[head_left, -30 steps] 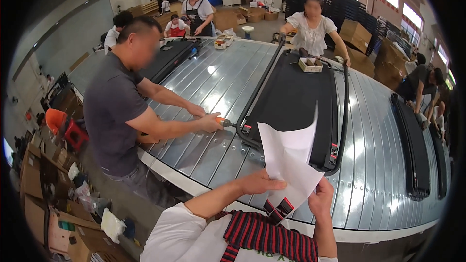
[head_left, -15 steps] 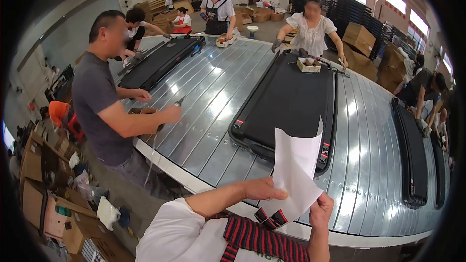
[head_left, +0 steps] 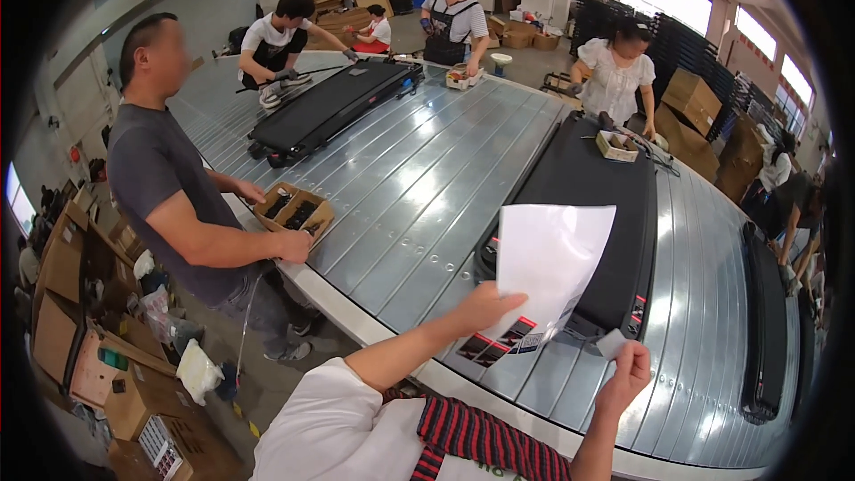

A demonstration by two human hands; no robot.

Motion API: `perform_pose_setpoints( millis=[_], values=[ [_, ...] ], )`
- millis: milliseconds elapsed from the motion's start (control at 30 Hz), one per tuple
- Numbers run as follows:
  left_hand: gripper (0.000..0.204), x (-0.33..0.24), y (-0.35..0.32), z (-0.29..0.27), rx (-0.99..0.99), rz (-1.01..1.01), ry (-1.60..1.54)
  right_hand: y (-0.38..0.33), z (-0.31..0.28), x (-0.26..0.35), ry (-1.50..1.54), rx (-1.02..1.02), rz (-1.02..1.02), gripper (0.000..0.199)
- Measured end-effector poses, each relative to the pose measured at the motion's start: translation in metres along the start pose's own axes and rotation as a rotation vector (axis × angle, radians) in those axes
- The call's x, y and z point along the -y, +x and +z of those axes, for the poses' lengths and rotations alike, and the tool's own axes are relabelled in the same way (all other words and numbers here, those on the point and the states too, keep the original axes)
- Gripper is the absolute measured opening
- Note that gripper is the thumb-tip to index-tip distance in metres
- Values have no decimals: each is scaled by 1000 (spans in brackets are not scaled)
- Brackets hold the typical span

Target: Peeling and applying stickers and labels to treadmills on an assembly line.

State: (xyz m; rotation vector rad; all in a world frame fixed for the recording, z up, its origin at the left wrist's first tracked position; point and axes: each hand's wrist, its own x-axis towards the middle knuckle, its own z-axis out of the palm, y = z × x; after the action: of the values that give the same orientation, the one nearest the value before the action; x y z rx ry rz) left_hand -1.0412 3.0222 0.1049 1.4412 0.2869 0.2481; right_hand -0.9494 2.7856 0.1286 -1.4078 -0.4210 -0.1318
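My left hand (head_left: 488, 307) pinches a white sticker sheet (head_left: 552, 245) by its left edge, thumb on top. Red and black labels show along the sheet's curled lower end. To the right, my right hand (head_left: 626, 376) grips a small pale label (head_left: 611, 344) between thumb and fingers, apart from the sheet. Beyond the sheet lies a long, flat black machine like a walking treadmill (head_left: 583, 178), partly hidden by the sheet. A red and black marking (head_left: 638, 312) sits at its near right corner.
A large metal-topped table (head_left: 374, 214) carries more flat black machines (head_left: 343, 111). At left, a co-worker reaches into a divided cardboard box (head_left: 322, 221) of dark parts. Another person stands at the machine's far end, by a small parts box (head_left: 617, 144). Cartons (head_left: 169, 428) crowd the floor at lower left.
My right hand has come away from the sheet, now with a small label in it. My view has shifted left. The co-worker at left lowered a tool-holding hand to the parts box.
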Motion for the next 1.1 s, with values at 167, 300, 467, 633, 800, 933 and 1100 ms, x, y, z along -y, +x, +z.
perform_pose_setpoints(
  millis=[167,300,467,633,800,933,1100],
  values=[
    [29,30,1,-27,70,-144,82,-31,141,-9,-579,450,-676,12],
    [27,41,14,-90,64,-12,-11,-48,203,-9,-597,646,-600,14],
    [28,50,53,-167,321,369,447,-12,227,-33,-581,591,-495,7],
    [25,19,84,-158,447,227,420,15,227,-40,-634,564,-384,8],
    [25,37,107,-158,625,261,411,13,237,-56,-698,556,-378,9],
    [24,41,111,-154,662,189,459,19,239,-61,-700,659,-333,9],
    [21,57,114,-159,626,136,494,23,241,-78,-714,761,-376,6]
  ],
)
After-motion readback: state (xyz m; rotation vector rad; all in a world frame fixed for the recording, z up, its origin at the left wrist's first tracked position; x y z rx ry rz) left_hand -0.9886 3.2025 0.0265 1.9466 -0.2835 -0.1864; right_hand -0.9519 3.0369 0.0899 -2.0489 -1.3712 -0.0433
